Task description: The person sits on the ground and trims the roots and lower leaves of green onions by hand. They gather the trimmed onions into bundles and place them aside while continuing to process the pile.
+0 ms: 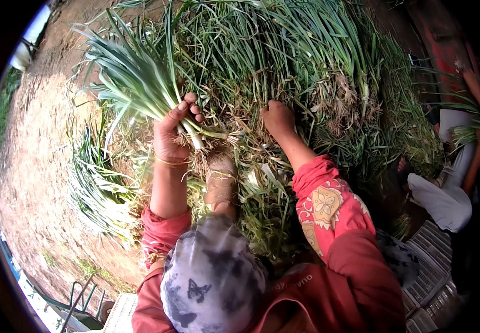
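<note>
My left hand (175, 120) is closed around a bunch of green onions (140, 79), its leaves fanning to the upper left and its rooted white ends hanging over my wrist. To the right, my right hand (278, 118) reaches down to the root ends of a large heap of green onions (240, 45), fingers bent at the stems; whether they grip a stem cannot be told. Another pile with tangled roots (342, 89) lies right of that hand. A separate pile of green onions (102, 191) lies on the dirt at the left.
Loose leaves and trimmings (265, 208) cover the ground by my foot (220, 183). At the right a co-worker's arm (475, 100) and light-coloured trouser leg (442, 200) show. White plastic crates (429, 266) stand at the lower right, another crate (121, 314) at the lower left, beside a wheelbarrow-like metal frame (83, 299).
</note>
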Action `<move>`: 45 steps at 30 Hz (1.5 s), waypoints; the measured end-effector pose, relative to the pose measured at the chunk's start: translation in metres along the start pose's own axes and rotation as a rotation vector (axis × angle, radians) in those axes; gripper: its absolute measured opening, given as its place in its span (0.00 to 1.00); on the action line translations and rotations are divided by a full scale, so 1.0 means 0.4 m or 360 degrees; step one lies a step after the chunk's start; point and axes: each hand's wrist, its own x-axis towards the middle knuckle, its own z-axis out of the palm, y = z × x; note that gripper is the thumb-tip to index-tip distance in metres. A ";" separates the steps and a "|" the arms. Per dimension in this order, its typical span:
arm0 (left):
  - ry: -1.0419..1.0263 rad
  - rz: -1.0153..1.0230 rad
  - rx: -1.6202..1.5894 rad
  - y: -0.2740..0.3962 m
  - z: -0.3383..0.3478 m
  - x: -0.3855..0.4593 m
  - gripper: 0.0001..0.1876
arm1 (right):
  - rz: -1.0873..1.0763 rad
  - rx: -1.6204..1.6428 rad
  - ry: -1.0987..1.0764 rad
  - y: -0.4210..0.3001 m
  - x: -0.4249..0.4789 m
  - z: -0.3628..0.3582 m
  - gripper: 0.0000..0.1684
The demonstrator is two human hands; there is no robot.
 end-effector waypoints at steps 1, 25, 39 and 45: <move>0.0054 -0.0040 -0.0015 -0.013 -0.016 -0.005 0.26 | -0.0002 0.0545 -0.0016 -0.008 0.005 -0.013 0.14; -0.0072 -0.0780 0.0653 -0.196 -0.019 -0.014 0.07 | 0.0390 0.2363 -0.0570 -0.062 -0.220 -0.116 0.07; 0.0050 -0.0646 0.0435 -0.161 -0.046 0.014 0.08 | -0.0837 -0.0159 -0.1492 0.250 -0.453 -0.206 0.16; 0.0059 -0.0643 0.0506 -0.175 -0.045 0.012 0.07 | -0.0501 0.0493 -0.0308 0.152 -0.406 -0.231 0.18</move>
